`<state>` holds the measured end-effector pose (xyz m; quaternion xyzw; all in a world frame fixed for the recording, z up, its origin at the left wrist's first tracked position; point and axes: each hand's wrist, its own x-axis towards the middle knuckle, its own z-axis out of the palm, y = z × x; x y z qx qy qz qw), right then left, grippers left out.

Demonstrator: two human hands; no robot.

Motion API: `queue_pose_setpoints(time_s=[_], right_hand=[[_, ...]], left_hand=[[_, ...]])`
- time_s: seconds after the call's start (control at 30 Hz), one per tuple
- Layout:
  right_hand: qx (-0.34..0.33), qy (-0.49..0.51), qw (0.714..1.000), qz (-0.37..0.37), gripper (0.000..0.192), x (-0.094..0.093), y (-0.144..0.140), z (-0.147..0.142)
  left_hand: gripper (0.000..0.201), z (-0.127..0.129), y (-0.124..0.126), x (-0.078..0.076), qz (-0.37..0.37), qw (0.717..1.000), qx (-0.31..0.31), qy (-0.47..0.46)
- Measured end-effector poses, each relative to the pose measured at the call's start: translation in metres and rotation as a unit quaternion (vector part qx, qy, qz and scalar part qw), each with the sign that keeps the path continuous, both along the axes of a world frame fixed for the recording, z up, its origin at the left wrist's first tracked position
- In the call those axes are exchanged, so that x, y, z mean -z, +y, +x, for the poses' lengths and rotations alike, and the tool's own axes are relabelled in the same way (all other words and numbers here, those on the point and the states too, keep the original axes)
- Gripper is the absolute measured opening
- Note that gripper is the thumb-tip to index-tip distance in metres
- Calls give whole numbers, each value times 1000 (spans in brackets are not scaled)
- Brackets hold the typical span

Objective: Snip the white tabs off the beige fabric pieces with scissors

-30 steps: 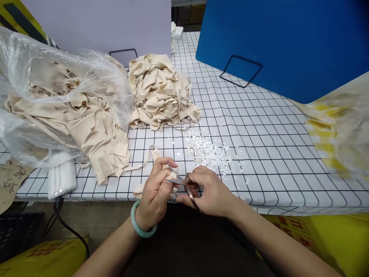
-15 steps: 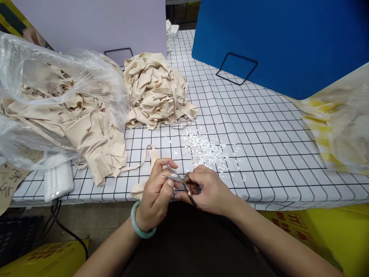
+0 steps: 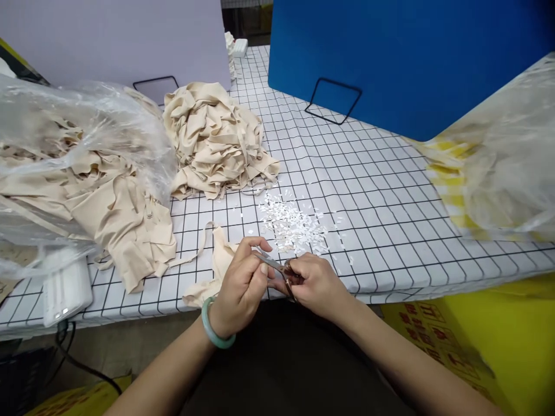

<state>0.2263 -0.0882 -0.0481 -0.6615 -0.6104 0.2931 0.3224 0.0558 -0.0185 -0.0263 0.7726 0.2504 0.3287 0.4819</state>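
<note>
My left hand [image 3: 240,286], with a green bangle on the wrist, pinches a piece of beige fabric [image 3: 217,268] at the table's front edge. My right hand [image 3: 316,283] grips small metal scissors [image 3: 275,267], whose blades point left toward my left fingers and the fabric. Just beyond my hands lies a scatter of small white cut bits [image 3: 292,222] on the checked tabletop [image 3: 368,196].
A clear plastic bag [image 3: 65,162] spilling beige fabric sits at the left. A heap of beige fabric [image 3: 214,141] lies at the back. A second plastic bag [image 3: 503,167] is at the right. A blue panel [image 3: 411,58] and a white panel stand behind. A white device [image 3: 65,292] sits at the front left.
The view has shifted, so everything sits further left in the frame. My hands stay together at the table edge, the scissors still at the fabric.
</note>
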Motion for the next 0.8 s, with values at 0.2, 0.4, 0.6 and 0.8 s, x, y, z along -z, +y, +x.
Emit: queue_pose_setpoints(time_s=[0.2, 0.4, 0.6, 0.8], right_hand=[[87, 85, 987, -104, 60, 5, -12, 19], [192, 43, 978, -70, 48, -16, -18, 46], [212, -8, 973, -93, 45, -23, -3, 32], [101, 209, 971, -51, 42, 0, 33, -37]], left_hand=[[31, 18, 5, 5, 4, 999, 28, 18], [24, -42, 45, -25, 53, 973, 71, 213], [28, -65, 114, 6, 195, 923, -48, 328], [10, -47, 123, 2, 172, 931, 38, 321]])
